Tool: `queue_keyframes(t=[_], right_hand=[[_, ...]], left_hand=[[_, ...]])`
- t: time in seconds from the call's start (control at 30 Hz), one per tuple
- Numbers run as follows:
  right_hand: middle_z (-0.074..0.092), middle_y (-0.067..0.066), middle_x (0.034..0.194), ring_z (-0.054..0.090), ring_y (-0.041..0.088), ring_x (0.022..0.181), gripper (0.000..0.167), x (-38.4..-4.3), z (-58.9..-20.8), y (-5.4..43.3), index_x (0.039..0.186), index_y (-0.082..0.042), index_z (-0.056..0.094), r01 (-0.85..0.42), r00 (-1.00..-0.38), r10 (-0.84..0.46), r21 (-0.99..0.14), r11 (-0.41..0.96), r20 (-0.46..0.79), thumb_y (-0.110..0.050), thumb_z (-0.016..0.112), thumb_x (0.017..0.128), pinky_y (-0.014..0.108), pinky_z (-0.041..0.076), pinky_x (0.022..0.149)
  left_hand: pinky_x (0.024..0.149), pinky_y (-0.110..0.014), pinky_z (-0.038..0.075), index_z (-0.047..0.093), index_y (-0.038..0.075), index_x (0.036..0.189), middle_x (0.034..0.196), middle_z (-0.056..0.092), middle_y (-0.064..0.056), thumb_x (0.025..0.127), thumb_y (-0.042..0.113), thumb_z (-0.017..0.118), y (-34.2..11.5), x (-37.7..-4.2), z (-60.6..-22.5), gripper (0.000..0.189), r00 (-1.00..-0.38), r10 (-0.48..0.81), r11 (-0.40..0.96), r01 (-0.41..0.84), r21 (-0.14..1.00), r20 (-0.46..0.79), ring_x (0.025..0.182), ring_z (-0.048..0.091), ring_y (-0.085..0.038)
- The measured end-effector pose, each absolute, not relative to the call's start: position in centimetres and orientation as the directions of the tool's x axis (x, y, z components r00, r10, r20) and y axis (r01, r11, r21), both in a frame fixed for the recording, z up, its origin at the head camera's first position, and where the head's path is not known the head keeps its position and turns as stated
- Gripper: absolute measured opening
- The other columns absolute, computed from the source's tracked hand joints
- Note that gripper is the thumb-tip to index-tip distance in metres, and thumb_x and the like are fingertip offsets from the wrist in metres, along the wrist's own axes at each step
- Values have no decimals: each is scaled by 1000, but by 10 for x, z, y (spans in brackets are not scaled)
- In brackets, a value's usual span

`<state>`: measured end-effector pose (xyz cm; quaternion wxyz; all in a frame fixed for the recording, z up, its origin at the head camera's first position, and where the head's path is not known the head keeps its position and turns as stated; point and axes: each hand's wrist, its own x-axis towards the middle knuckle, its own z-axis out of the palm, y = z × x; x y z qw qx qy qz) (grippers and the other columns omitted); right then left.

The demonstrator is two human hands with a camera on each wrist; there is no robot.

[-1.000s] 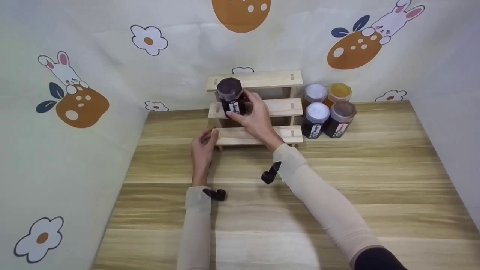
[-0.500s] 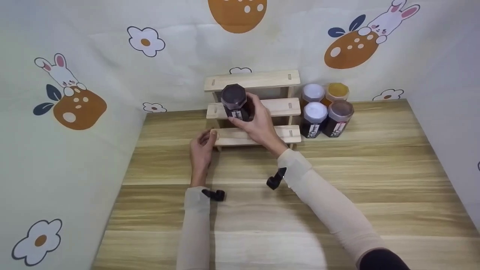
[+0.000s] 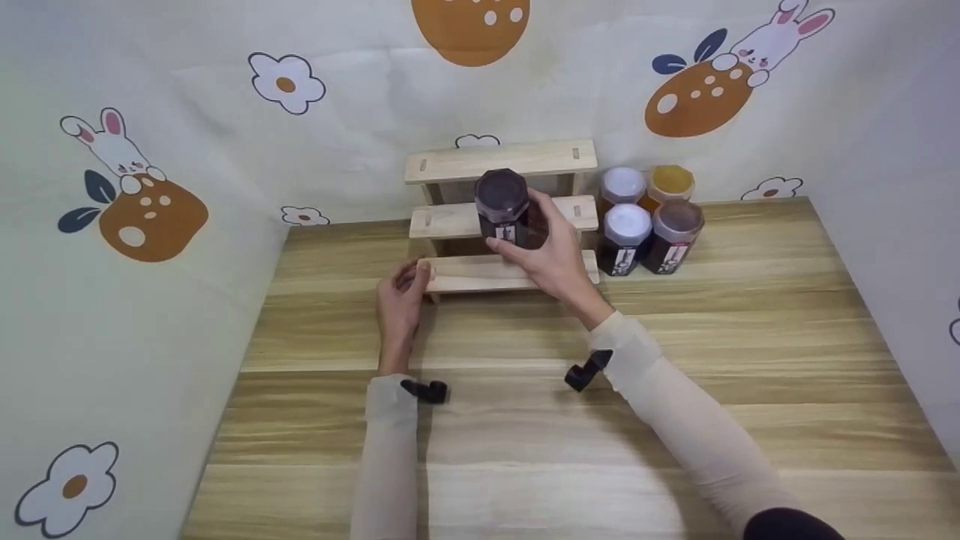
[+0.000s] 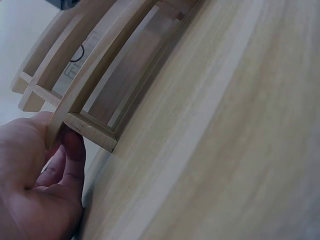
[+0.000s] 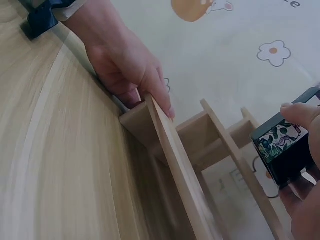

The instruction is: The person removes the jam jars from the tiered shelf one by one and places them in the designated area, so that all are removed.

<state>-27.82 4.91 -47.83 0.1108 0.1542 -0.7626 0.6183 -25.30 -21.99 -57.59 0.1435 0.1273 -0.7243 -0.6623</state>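
My right hand (image 3: 555, 259) grips a dark jar (image 3: 501, 196) with a dark lid and a small label, fingers behind it and thumb across its front. In the head view the jar appears over the middle tier of a three-step wooden rack (image 3: 472, 274). The right wrist view shows the jar (image 5: 280, 150) held apart from the rack, with a patterned label on its side. At the rack's left end, my left hand (image 3: 400, 307) pinches the lowest board between thumb and fingers. The left wrist view shows that hand (image 4: 35, 190) at the board's end, fingers beneath it.
Right of the rack stand several jars: one with a white lid (image 3: 627, 222), a brown-lidded jar (image 3: 678, 217), a yellow-lidded jar (image 3: 672, 181) and another white-lidded jar (image 3: 622, 182). A patterned cloth wall (image 3: 360, 142) rises behind the wooden table (image 3: 510, 435).
My right hand has carried the dark jar rightward and slightly toward me, from the rack's left side to its middle. The left hand keeps its pinch on the lowest board.
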Motion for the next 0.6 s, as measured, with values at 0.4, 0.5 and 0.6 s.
queue_keyframes(t=[0.4,0.5,0.6], right_hand=[[70,12,141,66,21,133,80,-274,-468,126,151,-10,60,-392,-918,41,-917,71,395,-12,98,80,35,52,118],[70,12,140,66,21,132,76,-276,-466,147,148,-10,63,-397,-911,95,-915,72,402,-10,97,80,32,51,117],[70,14,140,66,23,133,74,-276,-464,167,147,-10,65,-406,-902,142,-913,35,407,-5,96,79,33,50,119]], left_hand=[[89,-21,60,73,4,131,118,75,-13,101,33,80,-220,-253,-576,43,-922,-386,98,-1,995,37,110,72,-21],[89,-21,60,74,4,131,118,75,-13,101,34,80,-220,-253,-577,43,-921,-389,102,-4,995,37,111,72,-21],[91,-22,60,74,6,132,119,76,-12,101,37,80,-220,-253,-577,44,-921,-388,120,-11,993,36,112,72,-20]])
